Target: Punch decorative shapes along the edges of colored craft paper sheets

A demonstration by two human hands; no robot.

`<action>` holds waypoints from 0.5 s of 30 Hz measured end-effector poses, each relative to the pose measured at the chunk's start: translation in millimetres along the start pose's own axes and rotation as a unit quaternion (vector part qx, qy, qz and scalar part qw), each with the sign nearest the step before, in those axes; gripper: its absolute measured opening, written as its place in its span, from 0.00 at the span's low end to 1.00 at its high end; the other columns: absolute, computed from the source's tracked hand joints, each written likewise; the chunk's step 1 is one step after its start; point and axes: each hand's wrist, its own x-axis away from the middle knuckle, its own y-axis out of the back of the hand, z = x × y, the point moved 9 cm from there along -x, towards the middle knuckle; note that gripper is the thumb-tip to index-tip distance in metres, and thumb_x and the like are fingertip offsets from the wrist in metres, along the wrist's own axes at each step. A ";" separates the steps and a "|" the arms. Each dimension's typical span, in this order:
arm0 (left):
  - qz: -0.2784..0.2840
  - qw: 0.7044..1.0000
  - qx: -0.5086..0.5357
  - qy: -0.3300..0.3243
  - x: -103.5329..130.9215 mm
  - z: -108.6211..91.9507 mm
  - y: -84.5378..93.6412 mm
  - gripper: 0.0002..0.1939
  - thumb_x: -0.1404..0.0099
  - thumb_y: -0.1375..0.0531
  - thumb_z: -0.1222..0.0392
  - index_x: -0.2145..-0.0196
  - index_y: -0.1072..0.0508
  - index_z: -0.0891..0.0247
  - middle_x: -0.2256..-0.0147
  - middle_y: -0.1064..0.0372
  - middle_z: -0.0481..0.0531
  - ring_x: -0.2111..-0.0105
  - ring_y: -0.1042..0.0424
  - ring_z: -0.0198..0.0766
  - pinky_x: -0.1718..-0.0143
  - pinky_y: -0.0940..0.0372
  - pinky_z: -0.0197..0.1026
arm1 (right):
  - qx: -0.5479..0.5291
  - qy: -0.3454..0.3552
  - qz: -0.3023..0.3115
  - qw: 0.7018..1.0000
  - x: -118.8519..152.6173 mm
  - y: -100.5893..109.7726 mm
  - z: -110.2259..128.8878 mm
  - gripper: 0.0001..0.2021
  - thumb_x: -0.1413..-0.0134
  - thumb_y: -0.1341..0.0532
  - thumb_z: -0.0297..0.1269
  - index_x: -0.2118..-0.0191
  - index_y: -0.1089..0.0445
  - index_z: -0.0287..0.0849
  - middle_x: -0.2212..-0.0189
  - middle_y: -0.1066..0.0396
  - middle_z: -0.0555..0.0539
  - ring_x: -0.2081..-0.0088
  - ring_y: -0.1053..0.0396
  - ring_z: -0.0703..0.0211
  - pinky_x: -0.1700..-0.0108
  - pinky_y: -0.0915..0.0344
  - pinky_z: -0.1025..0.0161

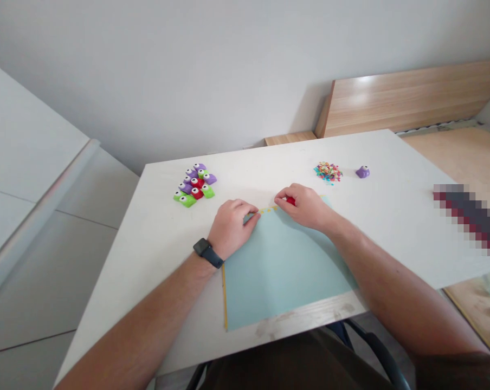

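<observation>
A light blue sheet point(285, 271) with yellow edging lies on the white table in front of me. Along its far edge runs a row of small yellow pieces point(268, 209). My left hand point(236, 225), with a dark watch on the wrist, rests at the sheet's far left corner; thumb and forefinger are pinched, and whatever is between them is too small to tell. Just right of the yellow pieces, my right hand point(304, 206) is curled around a red lump point(290, 201), partly hidden by the fingers. Its thumb and forefinger meet above the sheet's far edge.
Purple, green and red one-eyed clay figures point(197, 183) are grouped at the back left. A pile of colourful small bits point(328, 172) lies at the back right, beside a single purple figure point(362, 171). A wooden headboard point(407, 97) stands beyond the table point(147, 260).
</observation>
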 end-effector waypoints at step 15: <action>-0.032 0.999 0.003 -0.003 8.6 -3.0 -0.7 0.09 0.29 0.40 0.55 0.58 0.22 0.60 0.60 0.27 0.55 0.56 0.30 0.47 0.50 0.36 0.51 | 0.049 0.054 0.036 0.997 8.1 -17.3 14.6 0.12 0.35 0.39 0.37 0.52 0.21 0.45 0.60 0.26 0.44 0.61 0.27 0.57 0.53 0.35 0.62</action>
